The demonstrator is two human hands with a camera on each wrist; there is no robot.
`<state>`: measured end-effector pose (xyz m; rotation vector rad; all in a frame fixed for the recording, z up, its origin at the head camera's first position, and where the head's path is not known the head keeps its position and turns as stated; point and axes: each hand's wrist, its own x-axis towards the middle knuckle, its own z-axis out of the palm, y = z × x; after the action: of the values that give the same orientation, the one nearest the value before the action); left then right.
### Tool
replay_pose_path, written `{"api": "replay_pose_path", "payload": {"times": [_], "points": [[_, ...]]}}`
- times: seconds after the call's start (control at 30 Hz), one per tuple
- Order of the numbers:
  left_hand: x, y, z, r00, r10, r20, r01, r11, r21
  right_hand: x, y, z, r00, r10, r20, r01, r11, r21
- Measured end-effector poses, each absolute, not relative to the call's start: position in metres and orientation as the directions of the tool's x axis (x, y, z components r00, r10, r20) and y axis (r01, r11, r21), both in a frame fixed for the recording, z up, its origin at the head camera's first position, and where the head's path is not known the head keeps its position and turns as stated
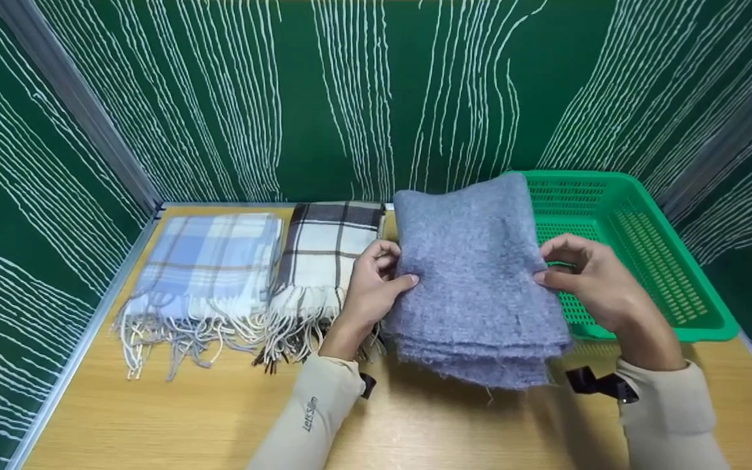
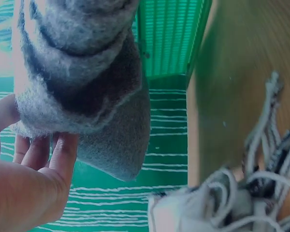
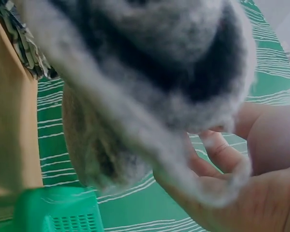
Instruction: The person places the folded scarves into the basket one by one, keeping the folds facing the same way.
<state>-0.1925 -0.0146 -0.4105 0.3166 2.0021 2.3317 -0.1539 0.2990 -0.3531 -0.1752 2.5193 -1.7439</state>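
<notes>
A folded grey woolly scarf (image 1: 470,261) is held up above the table, its layered lower edges hanging toward the front. My left hand (image 1: 376,281) pinches its left side between thumb and fingers. On the opposite side my right hand (image 1: 591,281) grips the edge, thumb in front. Both wrist views show the scarf's thick folds from below, with the left hand (image 2: 34,179) and right hand (image 3: 241,169) holding its sides. Left of it lie a folded brown-and-white checked scarf (image 1: 330,241) and a folded blue-and-white plaid scarf (image 1: 209,254), fringes toward the front.
A green plastic basket (image 1: 670,261) with slotted walls stands at the right, partly behind the grey scarf and right hand. Green panels with white wavy lines (image 1: 350,98) enclose the back and sides of the wooden table (image 1: 441,431).
</notes>
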Motion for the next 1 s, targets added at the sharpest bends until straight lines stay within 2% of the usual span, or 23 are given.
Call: {"api": "replay_pose_path", "payload": {"times": [0.4,0.67,0.83,1.0], "points": [[-0.195,0.008,-0.389,-0.966,0.179,0.186,0.156,-0.17,0.973,-0.153,0.325,-0.334,-0.994,-0.097,0.048,-0.081,0.365,-0.927],[-0.195,0.021,-0.38,-0.958,0.161,0.237,0.208,-0.178,0.962,-0.153,0.336,-0.329,-0.99,-0.1,0.103,-0.12,0.174,-0.977],[-0.196,0.031,-0.378,-0.959,0.148,0.24,0.215,-0.163,0.963,-0.15,0.346,-0.321,-0.997,-0.059,0.056,-0.071,0.282,-0.957],[-0.196,0.046,-0.374,-0.957,0.158,0.242,0.219,-0.147,0.965,-0.147,0.355,-0.317,-0.997,0.003,0.081,-0.072,0.437,-0.897]]}}
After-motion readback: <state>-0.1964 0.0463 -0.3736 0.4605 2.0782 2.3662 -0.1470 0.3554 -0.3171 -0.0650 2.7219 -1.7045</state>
